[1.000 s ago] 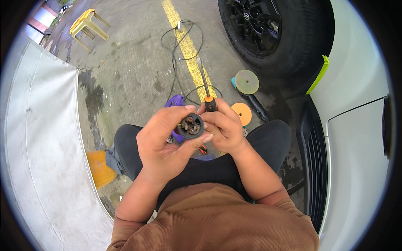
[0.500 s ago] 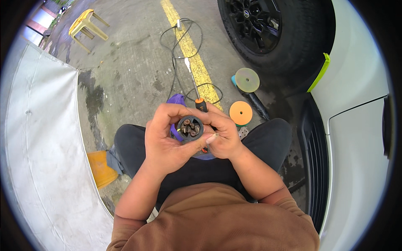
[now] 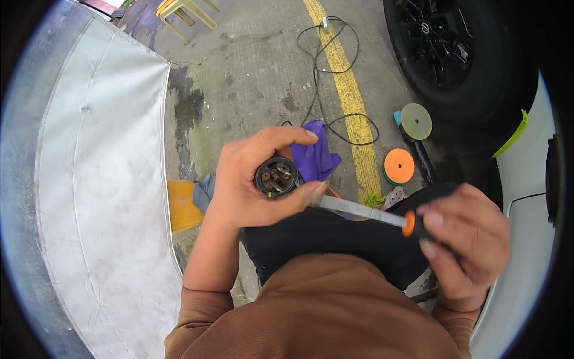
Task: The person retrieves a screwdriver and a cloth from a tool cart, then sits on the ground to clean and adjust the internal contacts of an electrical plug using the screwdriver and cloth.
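Note:
My left hand (image 3: pixel 239 182) is wrapped round a black round connector (image 3: pixel 263 190), its open end facing up. Several brownish metal terminals or screws show inside the rim. Out to the right, my right hand (image 3: pixel 466 242) grips a screwdriver (image 3: pixel 408 223) by its black and orange handle. The shaft points left, toward my left thumb, and is smeared by motion. Its tip is hard to make out beside the thumb. Just beyond my left fingers lies a purple cloth (image 3: pixel 318 154).
A black cable (image 3: pixel 357 54) loops over a yellow line (image 3: pixel 345 78). An orange polishing pad (image 3: pixel 399 166) and a pale green disc (image 3: pixel 416 121) on a black tool lie near the car wheel (image 3: pixel 439 45). A white sheet (image 3: pixel 107 155) hangs left; a stool (image 3: pixel 186 13) stands farther off.
My right hand has pulled away from the connector to the right, and the screwdriver's shaft has swung from pointing away to pointing left. My left hand keeps the connector. The view has shifted left.

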`<move>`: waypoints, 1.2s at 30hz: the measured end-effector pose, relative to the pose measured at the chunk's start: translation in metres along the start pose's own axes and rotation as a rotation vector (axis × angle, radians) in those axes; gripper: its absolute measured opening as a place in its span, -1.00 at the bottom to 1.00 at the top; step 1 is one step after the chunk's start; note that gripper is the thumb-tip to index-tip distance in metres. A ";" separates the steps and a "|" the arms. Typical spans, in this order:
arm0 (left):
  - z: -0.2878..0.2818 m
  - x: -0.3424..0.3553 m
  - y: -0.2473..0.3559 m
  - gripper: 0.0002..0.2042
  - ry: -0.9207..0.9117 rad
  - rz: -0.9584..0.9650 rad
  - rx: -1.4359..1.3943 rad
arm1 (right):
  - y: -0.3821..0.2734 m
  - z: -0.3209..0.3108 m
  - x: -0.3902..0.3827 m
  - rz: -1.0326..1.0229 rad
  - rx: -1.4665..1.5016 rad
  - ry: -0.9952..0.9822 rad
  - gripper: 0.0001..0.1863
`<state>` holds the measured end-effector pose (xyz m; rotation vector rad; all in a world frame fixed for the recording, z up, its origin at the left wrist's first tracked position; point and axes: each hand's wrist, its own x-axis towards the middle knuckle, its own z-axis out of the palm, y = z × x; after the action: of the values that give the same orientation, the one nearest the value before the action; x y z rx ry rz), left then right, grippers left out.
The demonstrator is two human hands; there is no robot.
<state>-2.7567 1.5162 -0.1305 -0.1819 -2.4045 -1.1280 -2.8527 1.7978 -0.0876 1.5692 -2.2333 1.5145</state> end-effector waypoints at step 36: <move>0.071 0.008 -0.084 -0.71 -0.035 0.055 -0.429 | -0.017 0.032 0.042 -0.156 -0.779 -0.360 -0.58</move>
<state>-2.8159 1.5144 -0.2242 -0.4061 -2.1410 -1.6120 -2.8461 1.7447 -0.0720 1.7348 -2.3358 0.2397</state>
